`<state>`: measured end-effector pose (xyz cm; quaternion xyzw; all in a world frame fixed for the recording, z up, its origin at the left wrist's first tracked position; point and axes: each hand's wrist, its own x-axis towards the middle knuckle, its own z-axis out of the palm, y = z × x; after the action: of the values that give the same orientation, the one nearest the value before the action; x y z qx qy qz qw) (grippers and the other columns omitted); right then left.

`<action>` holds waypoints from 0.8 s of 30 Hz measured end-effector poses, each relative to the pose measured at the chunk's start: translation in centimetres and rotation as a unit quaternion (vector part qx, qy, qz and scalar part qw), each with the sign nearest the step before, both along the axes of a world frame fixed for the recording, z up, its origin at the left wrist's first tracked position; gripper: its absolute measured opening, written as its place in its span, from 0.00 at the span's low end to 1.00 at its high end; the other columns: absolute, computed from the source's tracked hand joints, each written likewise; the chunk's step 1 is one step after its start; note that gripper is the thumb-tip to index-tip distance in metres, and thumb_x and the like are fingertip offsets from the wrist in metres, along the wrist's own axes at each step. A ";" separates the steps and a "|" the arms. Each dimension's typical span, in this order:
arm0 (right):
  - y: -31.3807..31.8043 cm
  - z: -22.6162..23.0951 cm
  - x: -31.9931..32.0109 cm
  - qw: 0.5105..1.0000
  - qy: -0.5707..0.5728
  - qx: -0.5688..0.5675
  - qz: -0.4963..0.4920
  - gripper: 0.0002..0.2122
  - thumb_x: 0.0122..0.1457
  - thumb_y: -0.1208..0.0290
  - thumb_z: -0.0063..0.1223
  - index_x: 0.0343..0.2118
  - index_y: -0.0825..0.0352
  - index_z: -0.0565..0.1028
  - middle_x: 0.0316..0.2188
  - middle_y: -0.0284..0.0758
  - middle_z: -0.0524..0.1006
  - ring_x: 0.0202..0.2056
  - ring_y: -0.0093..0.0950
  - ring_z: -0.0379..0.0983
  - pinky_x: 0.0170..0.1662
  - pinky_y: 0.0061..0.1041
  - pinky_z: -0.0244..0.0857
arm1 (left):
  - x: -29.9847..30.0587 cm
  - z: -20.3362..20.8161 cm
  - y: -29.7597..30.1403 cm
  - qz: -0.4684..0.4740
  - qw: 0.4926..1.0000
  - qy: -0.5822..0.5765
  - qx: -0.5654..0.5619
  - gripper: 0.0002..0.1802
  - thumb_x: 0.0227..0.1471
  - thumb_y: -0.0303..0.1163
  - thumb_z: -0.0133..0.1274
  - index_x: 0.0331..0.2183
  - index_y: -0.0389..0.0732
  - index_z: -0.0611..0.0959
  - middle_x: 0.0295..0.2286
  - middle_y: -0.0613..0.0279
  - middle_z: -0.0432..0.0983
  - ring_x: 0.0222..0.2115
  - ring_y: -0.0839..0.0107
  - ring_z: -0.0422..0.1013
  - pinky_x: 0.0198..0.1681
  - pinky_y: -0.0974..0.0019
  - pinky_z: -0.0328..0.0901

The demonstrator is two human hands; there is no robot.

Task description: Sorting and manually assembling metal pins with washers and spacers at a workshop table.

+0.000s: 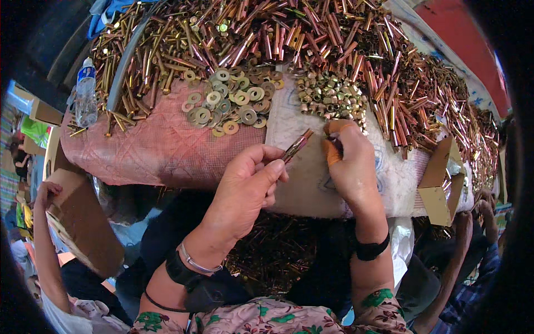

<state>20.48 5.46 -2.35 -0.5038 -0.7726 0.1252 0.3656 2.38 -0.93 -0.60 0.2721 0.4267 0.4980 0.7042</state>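
Observation:
My left hand (246, 183) is closed, pinching a coppery sleeve anchor (298, 145) between thumb and fingers, its far end pointing up and to the right. My right hand (356, 161), with orange covers on its fingertips, is curled at the near edge of a heap of small brass-coloured cone nuts (331, 96). Whatever its fingers pinch is hidden from view. Left of the nuts lies a loose pile of flat washers (245, 100) on reddish cloth. Both hands are over the whitish, padded cloth (303, 192) of the work surface.
Long bolts (150, 61) heap up at the far left, and metal sleeves (395, 94) across the far right. A water bottle (86, 94) stands at left. An open carton (439, 183) sits at the right edge. Another person's hand touches a cardboard box (83, 222); others' arms show at right.

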 end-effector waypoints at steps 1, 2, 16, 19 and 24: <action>0.0 0.1 -0.2 1.000 -0.007 -0.003 0.006 0.09 0.44 0.81 0.51 0.31 0.70 0.70 0.29 0.45 0.70 0.32 0.46 0.67 0.34 0.37 0.63 | 0.0 -0.1 0.0 -0.001 1.000 -0.002 -0.003 0.09 0.53 0.28 0.46 0.37 0.37 0.69 0.24 0.66 0.67 0.17 0.87 0.55 0.15 0.83 0.49; 0.0 0.4 -0.4 1.000 -0.014 -0.006 0.012 0.09 0.44 0.81 0.51 0.31 0.70 0.70 0.30 0.45 0.70 0.32 0.46 0.68 0.35 0.37 0.63 | 0.0 0.0 0.0 -0.001 1.000 0.003 -0.004 0.09 0.53 0.28 0.46 0.37 0.37 0.69 0.24 0.66 0.67 0.16 0.87 0.55 0.15 0.83 0.49; -0.3 0.7 -0.2 0.946 0.265 -0.183 0.033 0.11 0.49 0.81 0.52 0.37 0.69 0.72 0.28 0.31 0.74 0.29 0.21 0.69 0.32 0.19 0.63 | 0.0 -0.1 -0.1 0.000 0.999 0.036 -0.011 0.08 0.53 0.28 0.46 0.37 0.37 0.70 0.24 0.66 0.67 0.14 0.88 0.53 0.14 0.84 0.47; -0.4 1.4 0.0 0.912 0.322 -0.244 0.074 0.10 0.50 0.80 0.51 0.38 0.68 0.72 0.28 0.28 0.73 0.28 0.15 0.67 0.31 0.16 0.62 | 0.1 -0.1 -0.1 -0.005 0.999 0.038 -0.006 0.09 0.53 0.28 0.47 0.37 0.38 0.70 0.24 0.65 0.66 0.14 0.88 0.52 0.14 0.84 0.47; -0.4 0.9 -0.3 0.851 0.418 -0.283 0.143 0.09 0.52 0.79 0.49 0.38 0.68 0.72 0.28 0.28 0.73 0.27 0.16 0.66 0.30 0.15 0.61 | 0.0 0.0 -0.1 -0.003 0.999 0.036 -0.008 0.09 0.53 0.28 0.46 0.37 0.38 0.69 0.24 0.66 0.66 0.14 0.88 0.51 0.14 0.85 0.47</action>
<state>20.19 5.01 -1.45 -0.3693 -0.5415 0.5886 0.4733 2.42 -1.06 -0.62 0.2855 0.4547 0.4821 0.6923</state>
